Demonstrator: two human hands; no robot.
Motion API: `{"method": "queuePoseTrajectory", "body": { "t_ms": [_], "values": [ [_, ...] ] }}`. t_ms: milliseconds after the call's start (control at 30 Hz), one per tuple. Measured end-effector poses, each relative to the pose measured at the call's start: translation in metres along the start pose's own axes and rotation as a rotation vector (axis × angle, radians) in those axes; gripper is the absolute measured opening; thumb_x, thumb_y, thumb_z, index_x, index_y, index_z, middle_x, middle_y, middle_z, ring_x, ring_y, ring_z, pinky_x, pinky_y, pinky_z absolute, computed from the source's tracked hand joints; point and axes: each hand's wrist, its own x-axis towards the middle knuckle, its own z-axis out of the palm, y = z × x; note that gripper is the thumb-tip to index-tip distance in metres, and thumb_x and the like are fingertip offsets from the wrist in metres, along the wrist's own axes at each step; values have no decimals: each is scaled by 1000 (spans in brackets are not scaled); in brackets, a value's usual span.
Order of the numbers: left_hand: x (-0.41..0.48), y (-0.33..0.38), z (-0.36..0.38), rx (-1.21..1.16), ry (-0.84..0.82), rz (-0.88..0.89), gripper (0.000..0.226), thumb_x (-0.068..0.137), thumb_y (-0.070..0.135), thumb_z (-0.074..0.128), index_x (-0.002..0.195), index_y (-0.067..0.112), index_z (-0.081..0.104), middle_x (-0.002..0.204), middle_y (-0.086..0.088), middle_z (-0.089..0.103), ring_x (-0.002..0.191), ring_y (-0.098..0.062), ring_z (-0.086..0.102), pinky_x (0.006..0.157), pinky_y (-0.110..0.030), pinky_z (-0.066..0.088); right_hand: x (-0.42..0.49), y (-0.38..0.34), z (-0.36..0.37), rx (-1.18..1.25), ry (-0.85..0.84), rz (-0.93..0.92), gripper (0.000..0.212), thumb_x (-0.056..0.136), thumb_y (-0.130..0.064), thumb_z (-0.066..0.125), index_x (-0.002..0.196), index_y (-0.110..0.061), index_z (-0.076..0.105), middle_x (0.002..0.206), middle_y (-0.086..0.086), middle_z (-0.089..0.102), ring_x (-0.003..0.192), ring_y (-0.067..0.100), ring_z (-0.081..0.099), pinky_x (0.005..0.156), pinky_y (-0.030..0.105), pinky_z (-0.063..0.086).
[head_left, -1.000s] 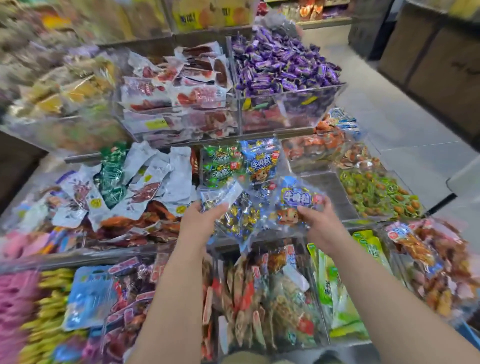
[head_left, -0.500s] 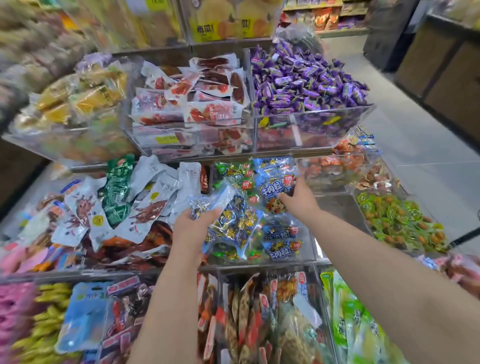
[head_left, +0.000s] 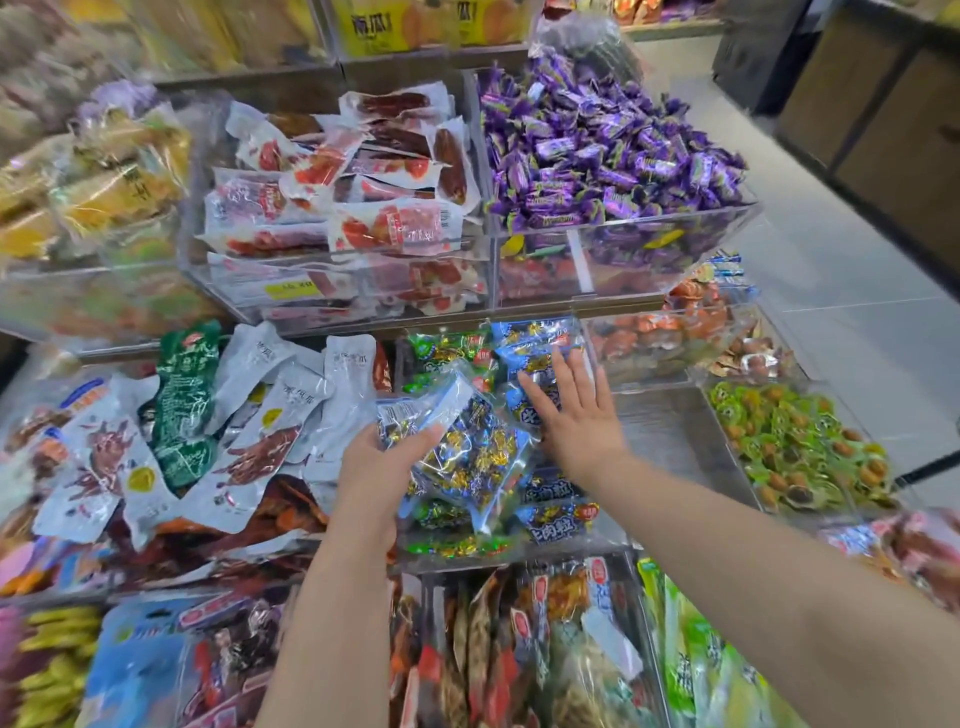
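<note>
Head camera is showing me both hands working over the clear acrylic bin (head_left: 608, 543) on the middle tier. The left hand (head_left: 376, 470) that I am steering is gripping a crinkly clear-and-blue plastic packet of gold-wrapped sweets (head_left: 467, 447). Its thumb is pressing on the upper face, while the other fingers are hiding beneath. The packet is hanging tilted just above the bin's left half. The right hand (head_left: 576, 421) is lying flat, fingers straight and spread, touching the stack of blue printed packets (head_left: 535, 338) at the back of the bin, beside the green printed packets (head_left: 447, 348).

I am reading this step as squaring up the blue stack to make room for the held packet (the film looks slippery, so things may slide). To do it well, I am planning to push the stack back evenly with the whole palm, not the fingertips. Then I am lowering the held packet into the gap in front, letting go only once it is resting on its neighbours and not on the rim.
</note>
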Motion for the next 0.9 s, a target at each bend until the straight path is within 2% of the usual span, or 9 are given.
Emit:
{"method": "queuePoseTrajectory", "body": {
  "t_ms": [133,267,400,533,600,633,700,800,900],
  "values": [
    [2,1,-2,11,-19,2,96,66,41,84,145,13,37,150,-2,40,133,-25,42,104,-44,34,20,1,-2,-70,43,-19,99,97,-31,40,118,-18,-55,127,14,-55,121,33,-47,99,50,-31],
    [5,2,-6,21,-8,-5,63,72,35,81,125,16,53,135,4,48,127,-22,44,99,-42,35,32,2,-4,-61,49,-30,99,97,-27,38,113,-11,-59,122,18,-57,121,34,-47,105,52,-23],
    [8,1,-10,-9,8,-10,89,72,36,81,146,14,36,153,-5,34,137,-28,35,100,-43,31,33,6,-5,-47,42,-86,96,96,-23,35,111,-13,-60,125,16,-55,127,33,-42,104,51,-24],
    [3,0,-2,-86,-76,-59,81,63,38,86,133,13,52,136,-8,56,127,-28,50,109,-52,34,19,10,-12,-43,78,-124,100,94,-27,43,120,-17,-53,129,16,-54,125,35,-44,100,50,-29],
    [0,0,5,-124,-77,-87,85,65,39,85,137,12,48,137,-9,55,127,-30,50,107,-56,36,9,11,-16,198,158,-157,91,92,-30,50,144,-21,-24,149,12,-32,137,33,-30,111,49,-17],
    [0,-1,7,-135,-87,-97,91,66,40,85,141,11,42,141,-9,51,129,-31,48,108,-56,36,2,11,-21,429,219,-152,75,92,-28,52,151,-21,5,157,10,-5,145,29,-8,117,45,-3],
    [1,-1,12,-131,-107,-84,103,57,49,87,142,12,42,139,-8,53,127,-30,49,110,-55,33,-14,14,-38,1035,247,-10,35,95,-21,51,129,-23,54,130,-2,50,124,13,44,106,26,37],
    [-1,5,21,-120,-133,-53,102,49,57,86,134,15,50,133,-3,58,127,-23,50,112,-50,31,-32,17,-55,1774,83,194,28,96,-9,47,109,-24,66,82,-11,71,71,9,62,62,16,51],
    [0,8,29,-123,-99,-114,104,57,54,84,142,14,39,146,0,43,136,-24,38,110,-45,28,-57,28,-65,1555,188,-88,60,88,14,44,123,-34,49,111,-9,64,93,6,63,80,15,48]
  ]
}}
